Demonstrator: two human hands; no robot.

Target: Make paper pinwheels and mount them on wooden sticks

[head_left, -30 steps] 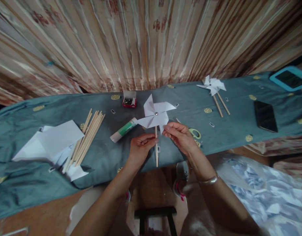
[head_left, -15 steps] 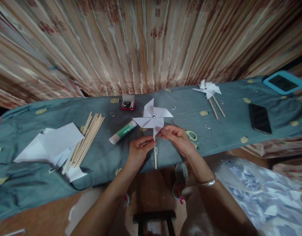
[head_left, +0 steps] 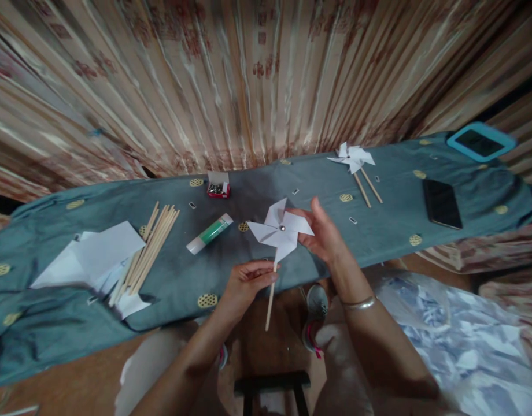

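Note:
A white paper pinwheel (head_left: 272,234) with a shiny pin at its centre stands tilted over the table's front half. My left hand (head_left: 248,280) pinches its wooden stick just below the paper. Beside the right-hand blades is my right hand (head_left: 324,234), thumb raised and fingers apart, with the fingertips partly hidden behind the paper. Whether those fingertips touch the blade I cannot tell. Left of the pinwheel lies a glue stick (head_left: 210,233) with a green label. Behind it sits a small open red box (head_left: 218,189) of metal pins.
Several wooden sticks (head_left: 155,248) and white paper sheets (head_left: 105,251) lie at the left. Finished-looking pinwheels (head_left: 351,157) rest at the back right, near a black phone (head_left: 442,203) and a blue-framed tablet (head_left: 481,142). A curtain (head_left: 248,86) hangs behind the cloth-covered table.
The pinwheel has come nearer to me and tilted, its stick's lower end now farther left. My right hand has let go near the lower blade and spread beside the right blades. The view has shifted slightly.

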